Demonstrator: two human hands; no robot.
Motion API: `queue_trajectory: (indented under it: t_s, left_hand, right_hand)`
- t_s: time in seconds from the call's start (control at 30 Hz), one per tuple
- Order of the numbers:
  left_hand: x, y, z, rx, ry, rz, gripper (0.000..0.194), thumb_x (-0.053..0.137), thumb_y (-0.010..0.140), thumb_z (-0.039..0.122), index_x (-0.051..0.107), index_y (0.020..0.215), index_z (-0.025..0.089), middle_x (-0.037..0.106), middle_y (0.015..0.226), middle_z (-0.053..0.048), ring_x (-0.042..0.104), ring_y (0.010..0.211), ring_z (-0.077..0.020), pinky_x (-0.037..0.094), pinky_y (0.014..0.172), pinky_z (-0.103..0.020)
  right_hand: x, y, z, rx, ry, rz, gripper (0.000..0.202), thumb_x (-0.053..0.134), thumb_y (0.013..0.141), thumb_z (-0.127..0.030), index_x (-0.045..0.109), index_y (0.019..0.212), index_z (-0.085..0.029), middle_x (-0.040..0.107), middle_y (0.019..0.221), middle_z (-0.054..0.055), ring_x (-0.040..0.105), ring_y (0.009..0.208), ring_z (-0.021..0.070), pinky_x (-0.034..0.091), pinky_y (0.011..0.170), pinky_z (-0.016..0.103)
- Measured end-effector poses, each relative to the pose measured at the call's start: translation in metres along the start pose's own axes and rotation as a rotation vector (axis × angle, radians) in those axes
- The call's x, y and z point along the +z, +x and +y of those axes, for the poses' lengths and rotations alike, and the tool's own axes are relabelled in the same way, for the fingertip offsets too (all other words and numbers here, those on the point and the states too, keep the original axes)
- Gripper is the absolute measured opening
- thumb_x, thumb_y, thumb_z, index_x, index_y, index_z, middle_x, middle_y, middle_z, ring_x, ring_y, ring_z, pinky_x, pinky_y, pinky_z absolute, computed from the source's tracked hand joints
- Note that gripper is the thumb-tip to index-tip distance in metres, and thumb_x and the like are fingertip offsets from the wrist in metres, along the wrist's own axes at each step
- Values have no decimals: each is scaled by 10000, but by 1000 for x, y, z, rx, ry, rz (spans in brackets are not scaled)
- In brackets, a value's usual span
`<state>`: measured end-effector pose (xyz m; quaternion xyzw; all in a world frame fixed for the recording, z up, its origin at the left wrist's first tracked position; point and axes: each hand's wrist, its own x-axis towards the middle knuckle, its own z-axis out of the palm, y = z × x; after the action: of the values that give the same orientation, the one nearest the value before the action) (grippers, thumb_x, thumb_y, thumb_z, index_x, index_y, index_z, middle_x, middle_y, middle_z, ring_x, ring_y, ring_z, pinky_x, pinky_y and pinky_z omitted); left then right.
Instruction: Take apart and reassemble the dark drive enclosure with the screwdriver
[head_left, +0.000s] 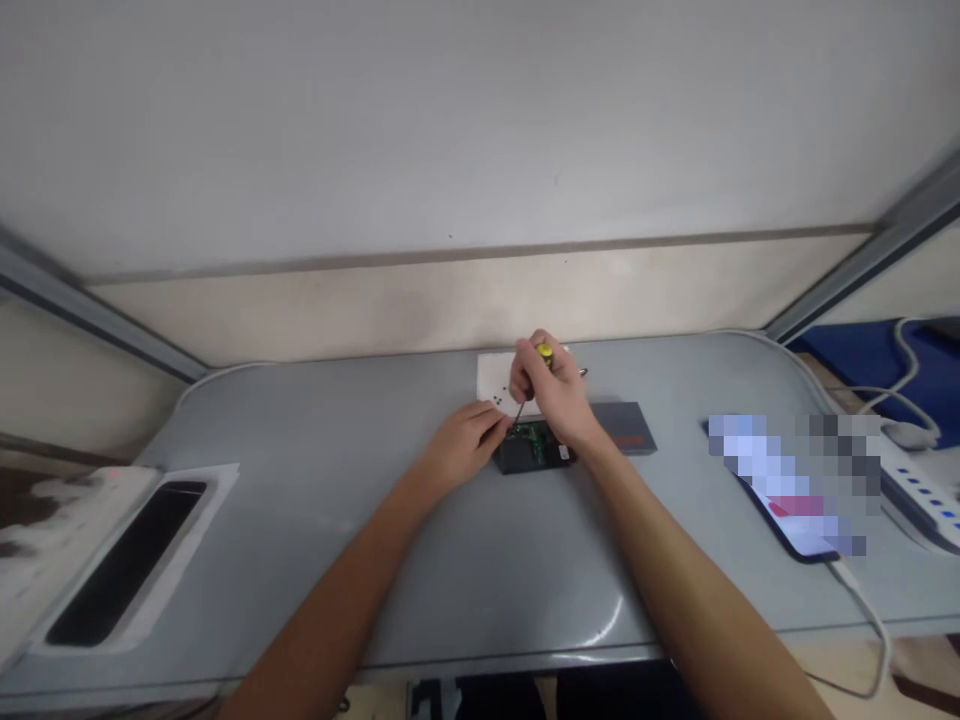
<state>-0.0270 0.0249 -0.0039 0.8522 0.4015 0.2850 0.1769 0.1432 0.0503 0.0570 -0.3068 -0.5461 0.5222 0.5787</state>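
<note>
Two hands at a small opened device, mid-worktop.

Nearest, on the grey worktop (315, 520), the left hand (461, 445) pinches the edge of the dark device (534, 450) with its green circuit board showing; the right hand (551, 395) is wrapped round a yellow-capped screwdriver (531, 385), tip on the board. Just behind lies white paper (495, 378) with tiny screws.

No text, label, brand or number can be read anywhere. The phone (795, 500) at the right of the open black device (534, 448) has its screen blurred into blocks. The grey cover (626, 428) just right of that device bears an orange mark, too small to read.
</note>
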Motion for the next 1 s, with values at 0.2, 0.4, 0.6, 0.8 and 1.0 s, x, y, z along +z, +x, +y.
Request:
queue_trajectory:
  t_s: [0.2, 0.4, 0.6, 0.8, 1.0]
  left_hand:
    - [0, 0, 0, -17, -1, -11, 342, 423, 1092, 335, 646, 877, 190, 657, 859, -41, 613, 849, -186, 515, 844, -350]
    - [0, 0, -3, -11, -18, -19, 323, 437, 1086, 320, 653, 888, 186, 668, 877, -45, 616, 854, -181, 514, 842, -343]
    - [1, 0, -4, -6, 0, -17, 317, 441, 1086, 313, 644, 879, 183, 651, 869, -42, 614, 852, -187, 511, 843, -344]
    - [0, 0, -4, 9, 14, -13, 317, 445, 1087, 323, 664, 901, 189, 669, 884, -45, 618, 859, -184, 520, 849, -347]
    - [-2, 0, -2, 8, 5, 1, 313, 447, 1085, 325, 682, 929, 191, 678, 888, -51, 624, 855, -187, 527, 843, -354]
  right_hand:
    - [4, -9, 10, -18, 184, 118, 484, 630, 947, -601, 334, 774, -259, 335, 591, -98, 259, 490, 82, 259, 445, 232]
    - [7, -10, 9, -52, 108, 136, 483, 621, 937, -635, 373, 772, -255, 368, 584, -88, 307, 502, 89, 300, 464, 244]
    - [3, -11, 10, -19, 164, 54, 452, 442, 1021, -641, 650, 1104, -249, 418, 661, -49, 383, 555, 116, 342, 525, 277]
    - [0, -13, 5, -40, 77, 33, 367, 603, 968, -595, 619, 900, -234, 536, 696, -31, 512, 618, 116, 431, 604, 282]
    - [0, -13, 3, -12, 166, 69, 449, 698, 912, -572, 380, 839, -265, 566, 677, -68, 517, 537, 102, 409, 518, 256]
